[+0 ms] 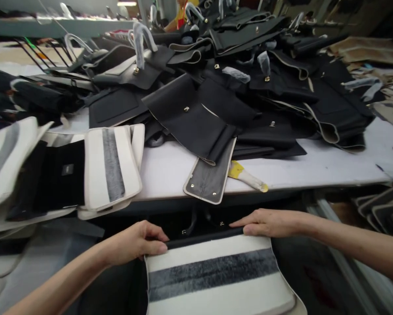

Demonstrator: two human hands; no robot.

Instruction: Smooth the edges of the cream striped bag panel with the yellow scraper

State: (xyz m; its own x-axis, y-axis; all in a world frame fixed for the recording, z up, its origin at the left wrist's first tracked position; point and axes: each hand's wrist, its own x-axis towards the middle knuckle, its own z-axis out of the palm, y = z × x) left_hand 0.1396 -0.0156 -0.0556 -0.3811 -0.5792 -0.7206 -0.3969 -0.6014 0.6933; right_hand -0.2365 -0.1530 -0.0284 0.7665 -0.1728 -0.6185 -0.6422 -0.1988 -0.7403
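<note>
Below the table edge I hold a cream panel with a grey furry stripe (216,275) and a black top edge. My left hand (137,243) is closed on its top left corner, thumb over the black edge. My right hand (268,222) pinches the top right corner, fingers pressed along the edge. Black hardware of a bag shows just behind the panel.
A white table (331,162) carries a big heap of black bag pieces (249,87). A grey flap with studs (209,181) overhangs the front edge beside a yellow-tipped tool (247,176). Stacked cream striped panels (111,166) lie at left.
</note>
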